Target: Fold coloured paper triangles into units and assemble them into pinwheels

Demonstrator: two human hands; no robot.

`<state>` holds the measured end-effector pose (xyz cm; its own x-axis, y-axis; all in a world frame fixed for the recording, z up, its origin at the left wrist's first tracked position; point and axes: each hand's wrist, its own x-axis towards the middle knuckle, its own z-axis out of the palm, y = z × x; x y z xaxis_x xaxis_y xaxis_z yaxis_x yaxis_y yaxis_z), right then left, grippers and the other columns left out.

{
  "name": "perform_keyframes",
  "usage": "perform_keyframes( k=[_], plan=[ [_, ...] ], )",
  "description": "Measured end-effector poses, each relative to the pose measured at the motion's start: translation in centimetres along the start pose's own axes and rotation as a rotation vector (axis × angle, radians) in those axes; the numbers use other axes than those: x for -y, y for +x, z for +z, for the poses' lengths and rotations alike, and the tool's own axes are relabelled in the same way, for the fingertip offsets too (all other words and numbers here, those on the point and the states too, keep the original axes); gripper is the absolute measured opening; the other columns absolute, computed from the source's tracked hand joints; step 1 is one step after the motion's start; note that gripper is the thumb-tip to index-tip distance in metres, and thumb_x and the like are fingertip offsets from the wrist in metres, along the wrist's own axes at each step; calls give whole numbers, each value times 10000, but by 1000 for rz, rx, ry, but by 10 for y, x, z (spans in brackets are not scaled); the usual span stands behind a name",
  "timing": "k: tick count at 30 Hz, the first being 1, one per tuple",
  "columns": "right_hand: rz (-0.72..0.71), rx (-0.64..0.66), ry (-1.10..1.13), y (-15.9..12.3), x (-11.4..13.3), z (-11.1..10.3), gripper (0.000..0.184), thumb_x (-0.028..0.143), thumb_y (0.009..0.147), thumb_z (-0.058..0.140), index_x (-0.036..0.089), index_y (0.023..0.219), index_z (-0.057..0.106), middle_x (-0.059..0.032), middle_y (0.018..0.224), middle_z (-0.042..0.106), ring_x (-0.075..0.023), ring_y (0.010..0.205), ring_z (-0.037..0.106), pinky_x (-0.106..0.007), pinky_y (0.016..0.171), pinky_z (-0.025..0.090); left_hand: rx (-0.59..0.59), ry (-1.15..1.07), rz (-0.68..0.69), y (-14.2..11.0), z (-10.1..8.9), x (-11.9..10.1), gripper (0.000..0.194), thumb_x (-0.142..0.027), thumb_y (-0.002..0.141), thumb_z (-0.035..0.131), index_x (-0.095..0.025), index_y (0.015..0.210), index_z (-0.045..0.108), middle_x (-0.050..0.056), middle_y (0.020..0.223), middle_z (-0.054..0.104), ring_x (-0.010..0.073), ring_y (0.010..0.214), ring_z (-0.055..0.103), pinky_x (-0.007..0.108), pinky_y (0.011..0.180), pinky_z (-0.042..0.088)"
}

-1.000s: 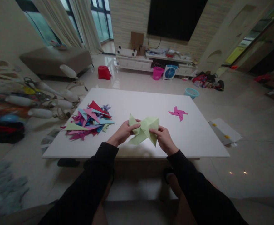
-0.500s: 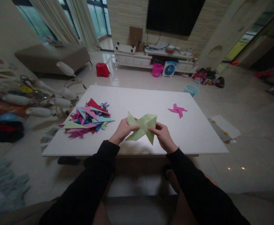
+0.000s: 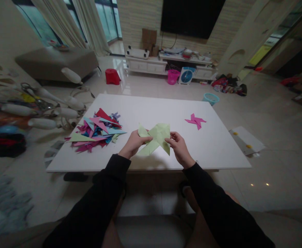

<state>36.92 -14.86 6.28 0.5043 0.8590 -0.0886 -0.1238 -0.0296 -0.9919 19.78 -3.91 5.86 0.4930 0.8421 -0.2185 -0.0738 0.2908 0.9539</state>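
A pale green folded paper [image 3: 156,137] is being held up over the near middle of the white worktop [image 3: 151,107], its four points being spread outward and a soft shadow being cast on the surface below. Its left side is being pinched by the left hand [image 3: 132,143], the thumb being laid on top and the other fingers being partly hidden underneath. Its right side is being gripped by the right hand [image 3: 181,148] in the same manner, the thumb being pressed on the front. Both wrists are being covered by black sleeves [image 3: 89,203], which are being reached in across the near edge of the worktop.

A heap of folded paper pieces [image 3: 95,132] in red, pink, blue, purple and green is being carried by the left part of the worktop. A magenta four-pointed paper star [image 3: 195,121] is being borne flat by its right part, well apart from both hands.

Beyond the far edge of the worktop, a red stool [image 3: 112,76], a pink basket [image 3: 173,76] and a blue-and-white fan [image 3: 187,75] are being supported by the floor. A turquoise basket [image 3: 211,99] is being seen just past its far right corner.
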Motion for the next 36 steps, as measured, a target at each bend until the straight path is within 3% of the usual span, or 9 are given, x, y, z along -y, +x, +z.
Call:
perform_keyframes(
  k=[7,12,14,16,19,21,23,28,36],
  plan=[
    [93,83,202,-3,-3,4,324,299,653,814,167,937,730,-45,924,765,-192,863,694,-330,869,524,175,73,-39,-9,3,-9,402,-235,559,875,-108,903,710,43,823,706,140,684,621,272,670,493],
    [181,-15,197,-3,-5,5,331,293,599,840,137,879,756,-68,862,784,-212,785,714,-346,811,551,175,100,-63,-4,6,-2,629,-231,626,853,-154,1194,596,56,895,697,165,729,651,284,660,513],
    [169,-57,181,-2,-6,4,327,296,588,839,134,860,758,-68,853,786,-205,762,709,-328,773,550,97,87,-45,1,6,2,632,-268,713,797,-179,1271,514,99,1011,694,195,828,680,343,740,549],
    [152,-89,160,1,-8,2,316,298,587,830,132,846,759,-66,843,785,-197,743,702,-312,741,544,-88,191,91,3,6,4,539,-270,772,728,-191,1254,501,133,1152,657,221,958,674,401,839,551],
    [126,-131,130,4,-9,-2,301,298,597,812,132,841,754,-62,835,782,-192,728,696,-304,716,537,-300,544,483,-6,10,3,298,-187,789,634,-194,1081,576,103,1142,632,233,1030,626,420,912,519],
    [109,-160,121,6,-10,-4,295,301,606,802,133,842,749,-60,831,779,-191,728,693,-300,707,533,-234,744,696,-20,18,3,193,-132,780,574,-199,961,593,72,1009,636,232,990,608,413,914,504],
    [87,-189,120,7,-9,-4,288,305,613,793,135,839,740,-57,829,775,-189,730,691,-296,702,528,-101,887,789,-33,28,5,235,-122,748,581,-200,969,597,68,980,634,245,990,591,414,916,494],
    [60,-207,147,6,-7,-3,299,317,610,793,137,836,720,-46,806,761,-187,725,681,-302,713,528,28,1135,760,-47,46,18,560,-168,705,671,-186,1252,557,112,1219,606,305,1140,544,448,934,471],
    [92,-124,167,3,-7,-1,279,322,633,775,149,838,700,-21,783,730,-155,702,659,-273,687,514,17,1139,658,-34,44,28,377,-146,836,595,-228,1202,632,99,1136,671,298,1093,588,426,916,461]
  ],
)
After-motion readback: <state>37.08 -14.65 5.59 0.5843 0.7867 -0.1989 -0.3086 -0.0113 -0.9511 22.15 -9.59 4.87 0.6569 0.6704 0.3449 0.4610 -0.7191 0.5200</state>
